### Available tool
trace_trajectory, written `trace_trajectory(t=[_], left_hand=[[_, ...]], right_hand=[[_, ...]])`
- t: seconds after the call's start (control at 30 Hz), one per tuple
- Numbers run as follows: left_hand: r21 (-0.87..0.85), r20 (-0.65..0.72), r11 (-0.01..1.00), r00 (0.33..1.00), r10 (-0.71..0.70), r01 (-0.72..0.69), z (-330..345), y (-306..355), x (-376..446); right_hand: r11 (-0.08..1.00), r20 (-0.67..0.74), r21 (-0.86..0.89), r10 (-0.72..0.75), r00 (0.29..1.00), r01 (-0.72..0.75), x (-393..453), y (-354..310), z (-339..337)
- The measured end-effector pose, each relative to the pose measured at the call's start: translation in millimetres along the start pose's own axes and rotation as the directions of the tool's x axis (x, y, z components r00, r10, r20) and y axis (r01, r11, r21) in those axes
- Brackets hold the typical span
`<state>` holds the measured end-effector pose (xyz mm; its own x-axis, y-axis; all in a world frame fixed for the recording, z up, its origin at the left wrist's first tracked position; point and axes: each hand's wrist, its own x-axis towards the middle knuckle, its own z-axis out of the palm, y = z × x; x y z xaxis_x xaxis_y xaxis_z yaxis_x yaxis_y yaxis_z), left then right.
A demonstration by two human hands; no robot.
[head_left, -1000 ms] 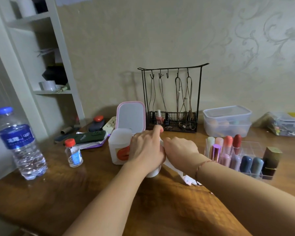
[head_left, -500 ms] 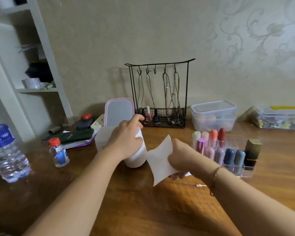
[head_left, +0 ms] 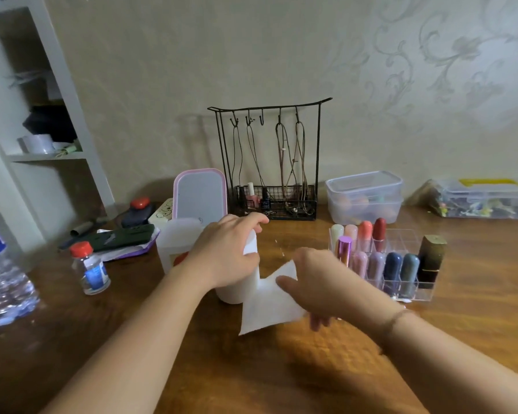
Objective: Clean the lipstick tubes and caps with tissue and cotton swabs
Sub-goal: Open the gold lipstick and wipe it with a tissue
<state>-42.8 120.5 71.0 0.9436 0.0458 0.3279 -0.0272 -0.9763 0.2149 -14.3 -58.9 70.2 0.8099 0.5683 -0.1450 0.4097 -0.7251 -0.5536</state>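
A white tissue roll (head_left: pixel 245 282) stands upright on the wooden table (head_left: pixel 192 369) at the centre. My left hand (head_left: pixel 225 252) is curled around the roll's top and side. My right hand (head_left: pixel 314 282) pinches a loose white tissue sheet (head_left: pixel 266 306) just right of the roll, still joined to it at the left edge. Several capped lipstick tubes (head_left: pixel 380 234) stand in a clear acrylic organiser (head_left: pixel 407 291) to the right, with a dark square tube (head_left: pixel 431 258) at its right end.
A white box with a raised pink lid (head_left: pixel 199 194) stands behind the roll. At the left are a small red-capped bottle (head_left: pixel 90 268) and a water bottle (head_left: pixel 0 279). At the back stand a black wire jewellery rack (head_left: pixel 274 162) and clear plastic containers (head_left: pixel 364 195). A white shelf unit (head_left: pixel 42 115) stands at left.
My right hand has drawn a tissue sheet out from the roll to the right and lowered it slightly. My left hand keeps hold of the roll. The view has shifted.
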Motion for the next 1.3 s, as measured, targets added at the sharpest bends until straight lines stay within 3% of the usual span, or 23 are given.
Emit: trace_trajectory(t=[0.1,0.13,0.2,0.23,0.27,0.4,0.5,0.6,0.7,0.83,0.93,1.03,1.17,1.3], left_hand=[[0.003,-0.125,1.0,0.992,0.005,-0.005,-1.7,3.7,1.6],[-0.027,-0.205,0.999,0.979,0.012,-0.018,-1.8,7.8,3.3],[-0.124,-0.389,0.988,0.921,0.034,-0.088,0.0,26.4,8.9],[-0.175,-0.455,0.976,0.89,0.035,-0.128,2.5,41.6,12.5],[-0.217,-0.492,0.962,0.87,0.037,-0.164,6.5,60.1,16.7],[-0.265,-0.501,0.923,0.858,0.115,-0.278,36.2,136.4,31.6],[-0.308,-0.493,0.891,0.857,0.151,-0.334,60.0,161.9,35.6],[-0.284,-0.498,0.881,0.843,0.202,-0.379,74.1,165.9,29.8],[-0.34,-0.502,0.856,0.845,0.185,-0.389,80.4,167.1,19.8],[-0.444,-0.463,0.83,0.88,0.11,-0.337,85.3,175.9,10.7],[-0.478,-0.364,0.827,0.923,0.121,-0.297,86.1,185.0,3.5],[-0.608,-0.254,0.751,0.959,0.125,-0.258,82.5,191.7,-1.5],[-0.755,-0.109,0.643,0.991,0.073,-0.131,78.8,193.0,-2.5],[-0.737,-0.021,0.672,0.997,0.079,-0.069,83.1,192.1,-2.7]], right_hand=[[0.971,-0.358,-0.205,-0.189,0.914,0.12,-40.4,29.1,-33.4],[0.97,-0.498,-0.191,-0.23,0.836,0.153,-52.0,41.2,-46.6],[0.961,-0.753,-0.186,-0.274,0.598,0.206,-65.2,73.9,-72.9],[0.965,-0.815,-0.197,-0.26,0.518,0.174,-65.8,92.8,-83.5],[0.971,-0.833,-0.201,-0.237,0.499,0.126,-62.0,112.3,-91.5],[0.986,-0.65,-0.132,-0.167,0.741,0.107,-43.3,165.5,-96.5],[0.982,-0.574,-0.093,-0.188,0.797,0.165,-36.9,183.1,-88.6],[0.984,-0.588,-0.015,-0.152,0.795,0.177,-32.1,191.7,-85.4],[0.968,-0.671,0.107,-0.098,0.735,0.227,-30.2,193.6,-91.2],[0.872,-0.735,0.286,-0.066,0.675,0.397,-39.8,180.7,-92.8],[0.738,-0.703,0.399,-0.134,0.698,0.544,-55.0,161.5,-83.0],[0.591,-0.672,0.51,-0.18,0.718,0.625,-63.9,145.3,-70.4],[0.566,-0.647,0.549,-0.178,0.741,0.615,-61.4,142.0,-61.7],[0.501,-0.625,0.64,-0.103,0.774,0.583,-57.2,150.9,-64.8]])
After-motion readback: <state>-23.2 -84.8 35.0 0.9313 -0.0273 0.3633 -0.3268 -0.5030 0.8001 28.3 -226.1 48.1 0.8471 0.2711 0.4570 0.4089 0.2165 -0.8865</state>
